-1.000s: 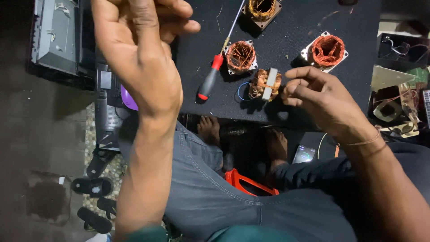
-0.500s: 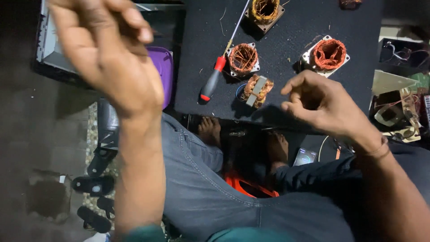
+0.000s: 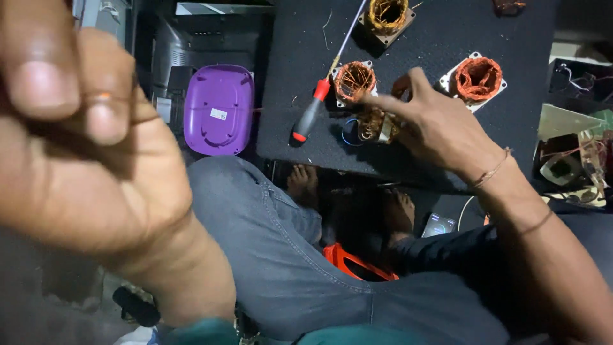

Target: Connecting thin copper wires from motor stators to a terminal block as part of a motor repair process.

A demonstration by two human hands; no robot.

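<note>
My left hand is raised close to the camera, blurred, with thumb and fingers pinched on a thin copper wire. My right hand lies over a small copper-wound coil on the black board; its fingers are on the coil and the index points left. A screwdriver with a red and black handle lies just left of that coil. Past it stand other copper windings: one on a white frame, one redder, one at the top edge.
A purple plastic lid lies left of the board, by dark equipment. My legs in grey jeans and bare feet are below the board, beside an orange object and a phone. Cluttered parts fill the right edge.
My left hand has pulled down and closer to the camera, and now fills the left side. My right hand has slid left, back over the small coil.
</note>
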